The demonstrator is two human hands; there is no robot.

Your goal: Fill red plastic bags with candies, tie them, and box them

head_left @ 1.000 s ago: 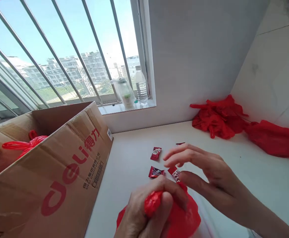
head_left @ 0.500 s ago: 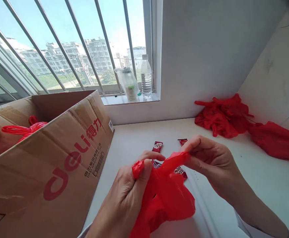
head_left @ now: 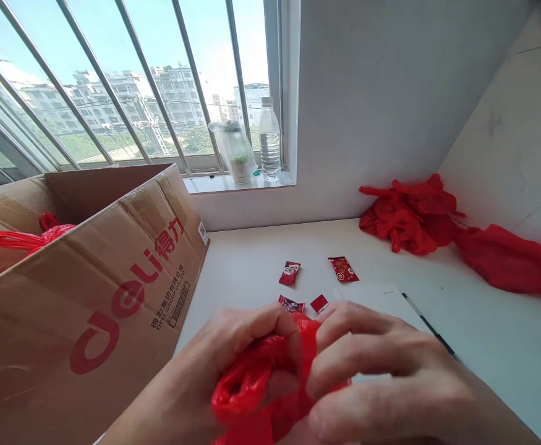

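A thin red plastic bag (head_left: 245,389) is bunched up between my hands at the lower middle. My left hand (head_left: 219,349) is closed round it, and a looped fold sticks out below the fingers. On the other side, my right hand (head_left: 391,371) has its fingers bent against the bag and grips it; the fingertips are partly hidden. Just beyond the hands lie small red wrapped packets: a dark red one (head_left: 290,273), a patterned one with gold marks (head_left: 343,269), a third packet (head_left: 291,304) and a small red piece (head_left: 319,303).
A large cardboard box (head_left: 131,296) with red bags (head_left: 33,238) inside stands at the left. Red bags (head_left: 409,213) lie heaped at the right wall. A pen (head_left: 430,324) rests by white paper (head_left: 381,300). On the sill stand a water bottle (head_left: 270,142) and a bagged cup (head_left: 238,154).
My right hand has come left and down onto the bag, which is now bunched tighter and lower. More of the packets, the paper and the pen show.
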